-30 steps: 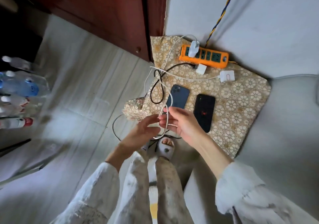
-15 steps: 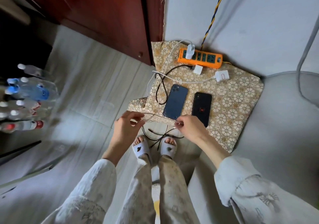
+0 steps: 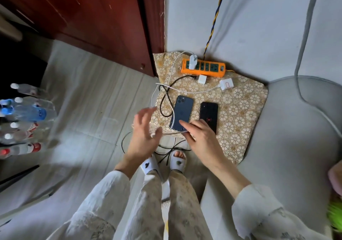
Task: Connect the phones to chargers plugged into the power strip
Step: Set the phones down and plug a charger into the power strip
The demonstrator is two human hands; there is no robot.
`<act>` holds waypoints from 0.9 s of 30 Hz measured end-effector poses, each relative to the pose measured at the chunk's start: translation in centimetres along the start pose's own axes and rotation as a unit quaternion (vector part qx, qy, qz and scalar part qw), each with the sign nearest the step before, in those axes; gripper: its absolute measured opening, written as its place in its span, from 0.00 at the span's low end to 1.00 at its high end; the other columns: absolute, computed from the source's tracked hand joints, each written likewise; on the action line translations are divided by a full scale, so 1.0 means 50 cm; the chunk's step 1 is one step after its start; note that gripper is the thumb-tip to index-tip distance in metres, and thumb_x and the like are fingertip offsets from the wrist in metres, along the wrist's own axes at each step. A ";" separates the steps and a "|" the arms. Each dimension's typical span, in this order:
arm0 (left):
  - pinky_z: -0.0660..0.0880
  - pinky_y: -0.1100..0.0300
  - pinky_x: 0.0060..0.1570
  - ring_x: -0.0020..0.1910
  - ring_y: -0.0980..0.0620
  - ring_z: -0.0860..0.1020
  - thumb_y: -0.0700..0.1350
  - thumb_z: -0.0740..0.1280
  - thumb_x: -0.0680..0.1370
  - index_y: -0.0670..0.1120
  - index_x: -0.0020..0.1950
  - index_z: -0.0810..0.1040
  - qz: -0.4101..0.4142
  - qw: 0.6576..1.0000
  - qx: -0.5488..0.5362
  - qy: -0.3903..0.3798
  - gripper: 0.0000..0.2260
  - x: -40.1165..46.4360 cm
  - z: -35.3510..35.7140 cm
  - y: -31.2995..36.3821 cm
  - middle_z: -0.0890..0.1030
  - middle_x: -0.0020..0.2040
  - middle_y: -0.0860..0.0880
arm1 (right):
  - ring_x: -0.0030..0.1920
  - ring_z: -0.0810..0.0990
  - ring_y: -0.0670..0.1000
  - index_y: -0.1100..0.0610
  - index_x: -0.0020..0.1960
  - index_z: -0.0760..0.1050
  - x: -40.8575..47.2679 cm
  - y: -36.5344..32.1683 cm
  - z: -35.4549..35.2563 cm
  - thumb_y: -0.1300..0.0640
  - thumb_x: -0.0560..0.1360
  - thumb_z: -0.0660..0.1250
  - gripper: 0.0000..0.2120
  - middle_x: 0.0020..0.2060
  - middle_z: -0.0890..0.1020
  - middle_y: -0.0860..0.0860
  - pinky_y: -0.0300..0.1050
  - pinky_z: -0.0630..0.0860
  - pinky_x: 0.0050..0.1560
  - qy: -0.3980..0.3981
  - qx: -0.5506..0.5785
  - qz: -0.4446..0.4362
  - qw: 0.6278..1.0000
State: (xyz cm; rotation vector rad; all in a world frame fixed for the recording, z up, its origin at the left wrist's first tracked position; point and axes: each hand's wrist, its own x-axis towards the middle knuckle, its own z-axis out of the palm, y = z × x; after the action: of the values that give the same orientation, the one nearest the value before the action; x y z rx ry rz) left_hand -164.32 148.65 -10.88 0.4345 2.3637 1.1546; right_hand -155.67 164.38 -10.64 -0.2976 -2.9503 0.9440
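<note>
head view: on the patterned cushion [image 3: 240, 110] an orange power strip [image 3: 203, 67] lies at twelve o'clock, with one white charger [image 3: 192, 62] plugged into its left end. two loose white chargers [image 3: 202, 78] [image 3: 226, 85] lie just below it. the blue phone [image 3: 182, 113] and black phone [image 3: 209, 114] lie face down side by side at the centre. the right hand [image 3: 200, 138] rests on both phones' near ends, pinching the white cable [image 3: 173, 113] at the blue phone's bottom edge (the plug itself is hidden). the left hand [image 3: 143, 134], at nine o'clock of the phones, is spread wide with the cable's slack across its thumb. water bottles [image 3: 24, 121] stand on the floor.
</note>
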 end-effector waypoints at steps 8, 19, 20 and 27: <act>0.73 0.55 0.39 0.34 0.49 0.77 0.40 0.62 0.77 0.44 0.40 0.75 -0.073 0.972 -0.201 -0.092 0.06 -0.023 0.015 0.030 0.77 0.33 0.49 | 0.42 0.79 0.57 0.63 0.45 0.80 -0.024 0.053 -0.002 0.63 0.71 0.69 0.04 0.39 0.83 0.56 0.52 0.78 0.43 -0.020 -0.069 0.125 0.990; 0.74 0.61 0.41 0.40 0.55 0.80 0.55 0.51 0.80 0.50 0.44 0.78 -0.173 0.969 -0.025 -0.174 0.18 -0.010 -0.035 -0.030 0.81 0.40 0.52 | 0.27 0.70 0.46 0.64 0.50 0.81 -0.019 0.059 -0.008 0.63 0.70 0.70 0.09 0.35 0.71 0.47 0.26 0.65 0.31 0.004 0.129 0.115 0.985; 0.76 0.57 0.45 0.42 0.55 0.80 0.57 0.52 0.78 0.50 0.49 0.77 -0.143 0.974 -0.009 -0.176 0.17 -0.009 -0.028 -0.023 0.81 0.43 0.52 | 0.27 0.71 0.48 0.64 0.51 0.81 -0.019 0.051 -0.007 0.63 0.70 0.70 0.10 0.35 0.70 0.46 0.28 0.66 0.32 -0.006 0.124 0.099 0.987; 0.68 0.50 0.63 0.64 0.48 0.71 0.67 0.63 0.68 0.51 0.72 0.58 -0.027 0.999 0.038 0.001 0.38 -0.019 0.013 0.010 0.69 0.67 0.46 | 0.34 0.72 0.47 0.63 0.54 0.79 -0.017 0.047 -0.007 0.65 0.70 0.69 0.12 0.37 0.72 0.51 0.34 0.70 0.40 -0.039 0.072 0.046 0.996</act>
State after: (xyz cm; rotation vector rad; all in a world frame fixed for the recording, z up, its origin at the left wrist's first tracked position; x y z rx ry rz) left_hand -163.12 148.92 -10.58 0.3933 2.4124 1.0437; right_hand -154.42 166.30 -11.67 -0.4038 -2.9378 1.2004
